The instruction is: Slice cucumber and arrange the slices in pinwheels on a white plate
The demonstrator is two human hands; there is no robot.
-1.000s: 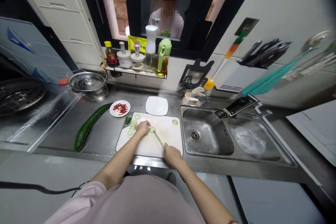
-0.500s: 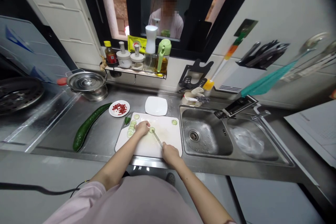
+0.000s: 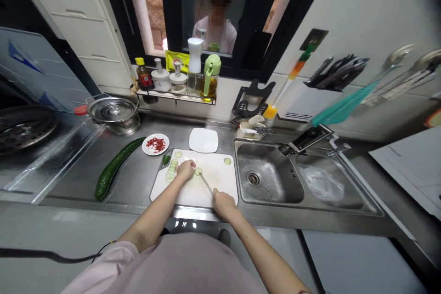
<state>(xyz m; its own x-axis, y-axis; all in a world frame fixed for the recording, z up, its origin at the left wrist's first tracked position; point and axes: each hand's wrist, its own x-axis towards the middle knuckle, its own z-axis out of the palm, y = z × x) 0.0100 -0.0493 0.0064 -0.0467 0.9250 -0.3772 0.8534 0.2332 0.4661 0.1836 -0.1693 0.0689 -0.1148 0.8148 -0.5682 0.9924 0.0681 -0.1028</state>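
Roughly round, pale-green slice [image 3: 198,171] at tip of slim metal knife [image 3: 207,184]

Sauce bottle [image 3: 143,76]: I see it behind the chopping board [image 3: 220,174], a bit to the left. It has a red label [image 3: 146,78], too small for me to read.
Yellow packet [image 3: 170,62]: behind the board too. It has a round red and white mark, partly covered, and I can't make out any words.
White box [image 3: 409,174]: far right of the board. It has a short line of grey print [image 3: 388,152], too blurry.
Pale panel [image 3: 31,73]: far left of the board, with pointy blue shapes.
Words I can read: none.
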